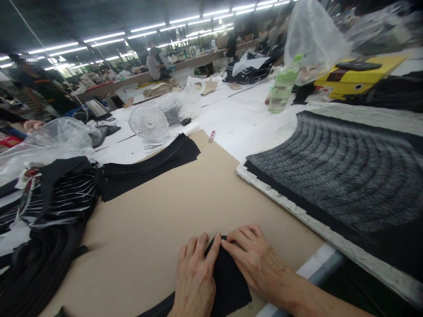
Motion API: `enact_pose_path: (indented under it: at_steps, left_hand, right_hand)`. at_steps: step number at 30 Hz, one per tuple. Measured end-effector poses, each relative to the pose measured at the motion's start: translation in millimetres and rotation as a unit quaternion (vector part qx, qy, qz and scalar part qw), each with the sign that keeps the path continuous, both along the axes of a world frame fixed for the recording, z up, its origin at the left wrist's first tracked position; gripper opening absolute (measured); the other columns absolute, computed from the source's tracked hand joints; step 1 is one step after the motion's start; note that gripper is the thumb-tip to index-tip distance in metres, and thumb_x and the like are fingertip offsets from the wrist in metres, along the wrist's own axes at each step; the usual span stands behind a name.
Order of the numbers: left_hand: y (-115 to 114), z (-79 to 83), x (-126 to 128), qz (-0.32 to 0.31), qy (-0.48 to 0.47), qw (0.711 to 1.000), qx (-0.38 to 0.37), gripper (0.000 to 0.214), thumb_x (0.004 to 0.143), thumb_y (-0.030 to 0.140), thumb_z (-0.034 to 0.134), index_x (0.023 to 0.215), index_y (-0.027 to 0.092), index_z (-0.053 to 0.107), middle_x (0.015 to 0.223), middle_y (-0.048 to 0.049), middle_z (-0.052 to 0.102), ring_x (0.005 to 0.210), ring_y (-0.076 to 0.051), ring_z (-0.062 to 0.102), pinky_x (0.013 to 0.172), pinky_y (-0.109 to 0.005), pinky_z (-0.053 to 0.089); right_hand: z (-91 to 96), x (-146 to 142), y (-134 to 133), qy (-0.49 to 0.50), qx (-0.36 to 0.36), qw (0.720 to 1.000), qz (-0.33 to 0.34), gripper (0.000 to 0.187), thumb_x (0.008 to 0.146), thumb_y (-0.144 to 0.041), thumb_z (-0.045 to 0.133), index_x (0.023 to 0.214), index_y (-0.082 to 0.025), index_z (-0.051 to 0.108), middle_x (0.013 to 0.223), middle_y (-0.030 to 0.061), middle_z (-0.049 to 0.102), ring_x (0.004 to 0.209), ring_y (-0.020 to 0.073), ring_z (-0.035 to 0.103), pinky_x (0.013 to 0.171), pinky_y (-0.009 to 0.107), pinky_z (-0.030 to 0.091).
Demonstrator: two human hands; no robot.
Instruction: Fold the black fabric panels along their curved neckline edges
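A black fabric piece [229, 279] lies on the tan board near the front edge, its narrow upper end between my two hands. My left hand [198, 273] covers its left side, thumb bent against the tip and fingers curved down to the board. From the right, my right hand [257, 257] grips the same tip, its thumb close to my left thumb and its fingers bent over the edge. Part of the fabric is hidden beneath both hands. A dark strip runs out below my left wrist.
A curved black fabric stack [148, 165] lies on the board's far side, near pink thread snips [212, 136]. Black bundles [56, 220] crowd the left. A pale-edged panel with patterned black fabric [340, 171] stands right. Behind are a white fan [148, 122] and green bottle [284, 88].
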State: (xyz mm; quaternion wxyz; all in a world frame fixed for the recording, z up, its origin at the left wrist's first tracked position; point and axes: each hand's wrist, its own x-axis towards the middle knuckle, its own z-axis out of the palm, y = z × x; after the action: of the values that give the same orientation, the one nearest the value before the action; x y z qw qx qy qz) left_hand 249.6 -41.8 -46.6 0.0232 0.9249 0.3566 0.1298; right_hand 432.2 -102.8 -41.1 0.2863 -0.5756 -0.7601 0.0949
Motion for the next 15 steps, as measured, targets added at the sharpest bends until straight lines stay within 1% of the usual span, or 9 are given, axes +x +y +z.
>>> enact_pose_path:
  at_steps: [1, 3, 5, 7, 9, 11, 12, 13, 15]
  left_hand:
    - [1.1, -0.2, 1.5, 0.007, -0.014, 1.0, -0.026, 0.061, 0.085, 0.0, 0.037, 0.133, 0.035, 0.052, 0.114, -0.0073, 0.061, 0.101, -0.023, 0.055, 0.082, -0.039, 0.05]
    - [6.3, 1.6, 1.2, 0.033, -0.081, 0.991, -0.101, 0.055, 0.088, 0.003, 0.035, 0.126, 0.036, 0.059, 0.111, -0.0058, 0.061, 0.102, -0.02, 0.056, 0.086, -0.039, 0.05]
    - [13.0, 5.3, -7.3, 0.082, -0.172, 0.967, -0.167, 0.048, 0.09, 0.009, 0.034, 0.121, 0.031, 0.062, 0.11, -0.0056, 0.062, 0.102, -0.018, 0.058, 0.089, -0.036, 0.051]
    - [17.3, 8.6, -26.3, 0.138, -0.234, 0.941, -0.201, 0.041, 0.092, 0.017, 0.035, 0.123, 0.026, 0.06, 0.111, -0.0068, 0.063, 0.101, -0.018, 0.06, 0.088, -0.035, 0.052]
    - [15.5, 8.5, -52.7, 0.164, -0.222, 0.936, -0.219, 0.035, 0.093, 0.029, 0.041, 0.123, 0.024, 0.06, 0.108, -0.0071, 0.065, 0.097, -0.019, 0.063, 0.084, -0.034, 0.054]
    - [6.6, 4.4, -78.6, 0.157, -0.154, 0.946, -0.237, 0.034, 0.09, 0.038, 0.05, 0.119, 0.025, 0.062, 0.103, -0.0064, 0.067, 0.094, -0.021, 0.064, 0.083, -0.035, 0.054]
    - [0.2, 1.5, -88.6, 0.156, -0.125, 0.952, -0.233, 0.036, 0.087, 0.039, 0.054, 0.118, 0.024, 0.063, 0.102, -0.0063, 0.067, 0.094, -0.022, 0.064, 0.084, -0.036, 0.054]
    - [-6.6, -1.5, -95.8, 0.16, -0.101, 0.956, -0.224, 0.037, 0.084, 0.039, 0.057, 0.118, 0.024, 0.063, 0.103, -0.0065, 0.067, 0.095, -0.023, 0.063, 0.086, -0.037, 0.053]
    - [-19.0, -5.7, -101.3, 0.184, -0.069, 0.961, -0.195, 0.04, 0.08, 0.033, 0.06, 0.118, 0.022, 0.062, 0.105, -0.0074, 0.066, 0.099, -0.025, 0.061, 0.088, -0.039, 0.051]
  right_hand:
    - [0.8, 0.0, 0.3, 0.0, 0.002, 1.0, -0.001, 0.033, 0.088, -0.006, 0.047, 0.116, -0.018, 0.061, 0.095, 0.0075, 0.062, 0.089, 0.0204, 0.052, 0.083, 0.038, 0.034]
    - [2.1, 0.6, 0.6, 0.0, -0.001, 1.0, 0.001, 0.032, 0.088, -0.006, 0.047, 0.115, -0.019, 0.062, 0.096, 0.0079, 0.063, 0.089, 0.0208, 0.052, 0.083, 0.038, 0.035]
    - [3.0, 2.1, 0.4, 0.008, -0.009, 1.0, 0.003, 0.031, 0.089, -0.007, 0.046, 0.113, -0.02, 0.062, 0.096, 0.0078, 0.063, 0.089, 0.0209, 0.053, 0.082, 0.038, 0.036]
    - [3.8, 4.1, 0.7, 0.031, -0.027, 0.999, -0.001, 0.032, 0.091, -0.008, 0.044, 0.115, -0.021, 0.06, 0.098, 0.0071, 0.063, 0.089, 0.0204, 0.054, 0.082, 0.038, 0.038]
    - [5.6, 5.4, 3.0, 0.069, -0.041, 0.996, -0.023, 0.034, 0.092, -0.008, 0.042, 0.121, -0.021, 0.055, 0.1, 0.0065, 0.063, 0.091, 0.0196, 0.055, 0.084, 0.037, 0.04]
    - [10.2, 5.0, 8.5, 0.092, -0.051, 0.994, -0.041, 0.037, 0.092, -0.011, 0.043, 0.127, -0.02, 0.049, 0.107, 0.0077, 0.061, 0.098, 0.0202, 0.055, 0.088, 0.038, 0.041]
    - [13.8, 3.7, 12.7, 0.089, -0.058, 0.994, -0.04, 0.037, 0.092, -0.013, 0.046, 0.128, -0.021, 0.048, 0.112, 0.0085, 0.06, 0.102, 0.0212, 0.054, 0.09, 0.039, 0.04]
    - [18.3, 1.6, 17.7, 0.074, -0.068, 0.995, -0.028, 0.038, 0.091, -0.016, 0.049, 0.129, -0.022, 0.048, 0.117, 0.0089, 0.058, 0.105, 0.0225, 0.053, 0.092, 0.04, 0.04]
    - [28.7, -4.8, 29.4, 0.026, -0.099, 0.995, 0.023, 0.04, 0.087, -0.021, 0.057, 0.126, -0.024, 0.051, 0.123, 0.0087, 0.056, 0.11, 0.0252, 0.05, 0.094, 0.044, 0.037]
